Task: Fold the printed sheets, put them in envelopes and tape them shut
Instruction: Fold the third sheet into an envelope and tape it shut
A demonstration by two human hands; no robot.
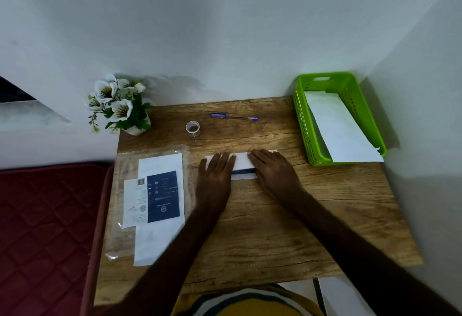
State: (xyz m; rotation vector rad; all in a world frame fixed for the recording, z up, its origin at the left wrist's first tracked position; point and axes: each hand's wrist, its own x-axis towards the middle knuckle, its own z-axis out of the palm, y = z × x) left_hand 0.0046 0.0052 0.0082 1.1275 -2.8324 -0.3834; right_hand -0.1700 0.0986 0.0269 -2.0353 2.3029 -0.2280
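Folded printed sheet point(242, 165) lies crosswise under both hands, long axis left-right; left hand point(217, 170) and right hand point(272, 168) press flat, fingers straight, equally near.

Left hand point(216, 169) and right hand point(271, 168) side by side, palms down (fingers straight).

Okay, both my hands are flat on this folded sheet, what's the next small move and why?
Probably slide the left hand and right hand outward along the folded sheet to sharpen the crease: both lie flat on it, and it isn't in an envelope yet.
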